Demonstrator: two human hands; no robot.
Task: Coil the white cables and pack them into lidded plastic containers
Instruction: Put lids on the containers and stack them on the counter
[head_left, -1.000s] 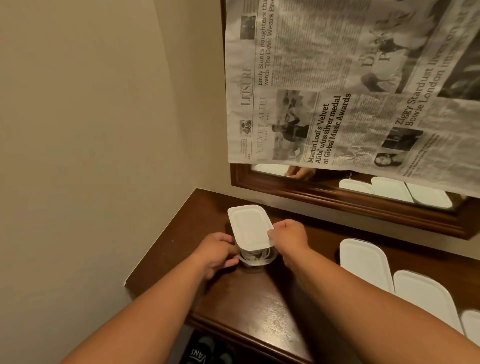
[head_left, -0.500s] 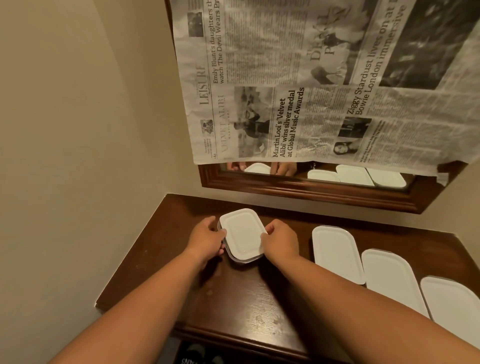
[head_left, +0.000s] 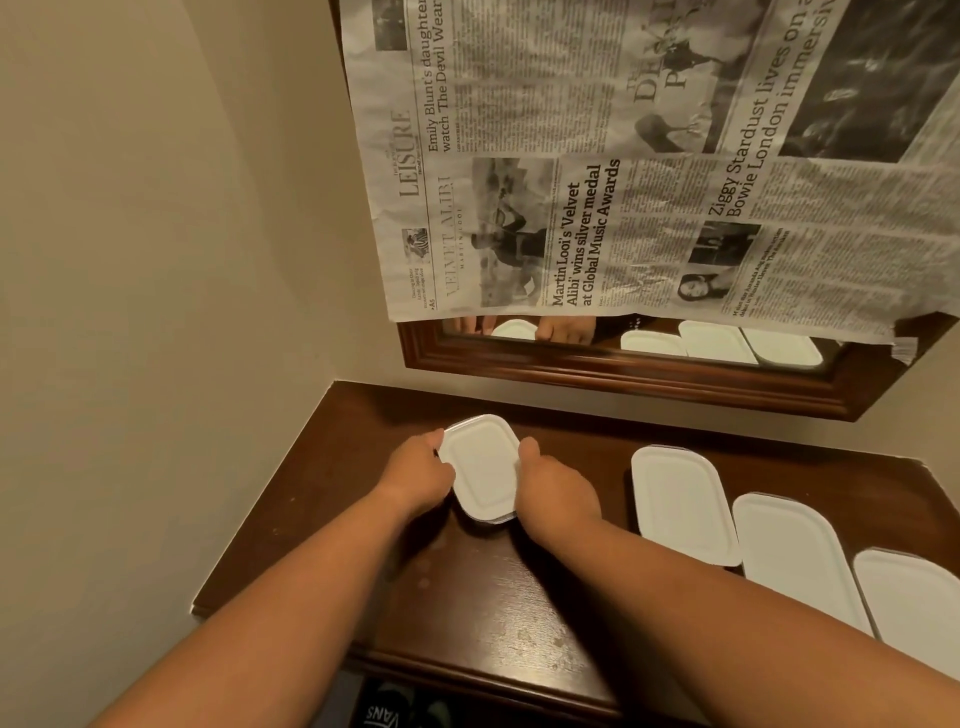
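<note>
A small plastic container with a white lid (head_left: 483, 467) stands on the dark wooden table (head_left: 467, 597), towards its back left. My left hand (head_left: 418, 475) grips its left side and my right hand (head_left: 553, 488) grips its right side, thumbs at the lid's rim. The lid covers the inside, so no cable shows. Three more containers with white lids lie in a row to the right: one (head_left: 683, 504), one (head_left: 795, 556), and one (head_left: 914, 608) at the frame's edge.
A wood-framed mirror (head_left: 623, 374) hangs on the wall behind the table, mostly covered by a newspaper sheet (head_left: 623, 182). A beige wall (head_left: 156, 312) borders the table's left side. A dark shoe (head_left: 384, 714) shows below the table's front edge.
The lid, tilted above the container a second ago with the coiled cable visible beneath, now sits flat on it. Both hands have closed in on its sides. The camera has swung right.
</note>
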